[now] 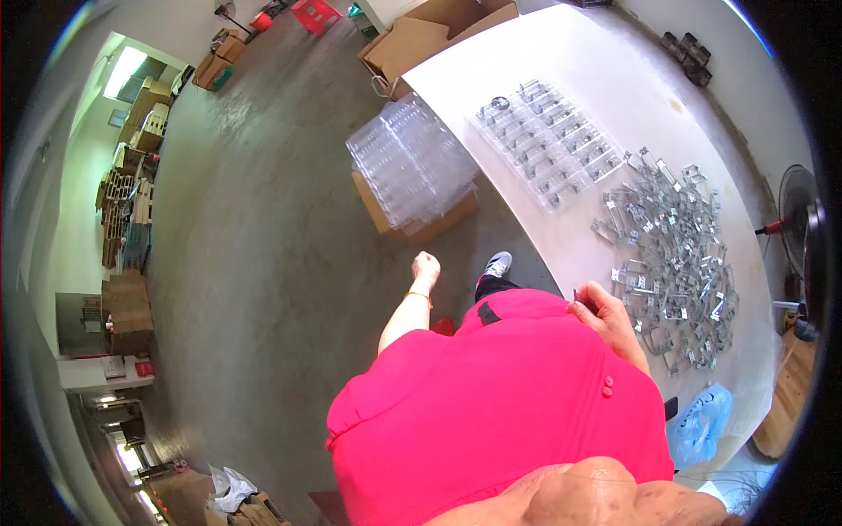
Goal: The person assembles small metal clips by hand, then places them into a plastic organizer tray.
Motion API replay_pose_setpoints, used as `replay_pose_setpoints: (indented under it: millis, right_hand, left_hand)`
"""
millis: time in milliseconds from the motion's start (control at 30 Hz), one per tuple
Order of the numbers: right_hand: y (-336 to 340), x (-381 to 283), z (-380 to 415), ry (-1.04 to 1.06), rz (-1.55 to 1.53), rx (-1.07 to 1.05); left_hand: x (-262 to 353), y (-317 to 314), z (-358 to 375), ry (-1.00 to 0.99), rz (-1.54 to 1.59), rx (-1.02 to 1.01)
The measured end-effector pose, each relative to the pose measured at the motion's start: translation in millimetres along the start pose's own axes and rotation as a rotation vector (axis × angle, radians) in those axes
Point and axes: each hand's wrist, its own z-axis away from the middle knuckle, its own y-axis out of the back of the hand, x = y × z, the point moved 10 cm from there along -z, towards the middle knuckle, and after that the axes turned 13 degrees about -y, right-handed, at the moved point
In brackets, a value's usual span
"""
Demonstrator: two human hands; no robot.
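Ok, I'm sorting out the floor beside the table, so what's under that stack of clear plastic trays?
Brown cardboard, apparently a cardboard box, shows below the clear plastic trays at their left and lower edges. They cover the rest, so its contents can't be seen.

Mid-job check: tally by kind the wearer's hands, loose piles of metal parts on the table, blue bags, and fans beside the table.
Left hand: 1
Right hand: 1
Loose metal pile: 1
Blue bag: 1
Fan: 1
Total: 5
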Motion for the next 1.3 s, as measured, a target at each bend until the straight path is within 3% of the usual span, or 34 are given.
replay_pose_setpoints:
  millis: [67, 200, 267, 367, 533, 667, 900, 1167, 1300]
  right_hand:
    - [-2.0, -16.1, -19.9, -0.024, -0.023, 0.041]
    - [-8.9, -45.7, -58.5, -0.033, -0.087, 0.081]
    - [-14.5, -54.7, -78.4, -0.06, -0.126, 0.087]
    - [-24.0, -74.4, -97.6, -0.131, -0.177, 0.119]
    - [-30.5, -86.8, -116.0, -0.218, -0.216, 0.191]
    - [-28.9, -92.4, -116.0, -0.303, -0.216, 0.268]
    - [-32.0, -107.9, -122.6, -0.281, -0.107, 0.318]
    - [-38.8, -116.0, -126.8, -0.237, -0.073, 0.235]
    - [-40.6, -116.7, -129.0, -0.091, -0.074, 0.179]
  left_hand:
    - [39.0, 43.6, -39.8, -0.156, -0.069, 0.126]
    - [68.1, 86.0, -137.2, -0.172, -0.098, 0.153]
    - [77.2, 92.3, -189.4, -0.273, -0.132, 0.18]
    - [110.9, 105.9, -232.0, -0.2, -0.186, 0.063]
    - [138.6, 92.4, -285.7, -0.303, -0.423, -0.007]
    - [133.6, 79.3, -300.4, -0.184, -0.613, -0.204]
    - [131.3, 64.0, -324.3, -0.357, -0.873, -0.303]
    - [137.7, 103.2, -323.0, -0.503, -0.95, -0.149]
    - [134.2, 146.8, -312.1, -0.479, -0.976, -0.091]
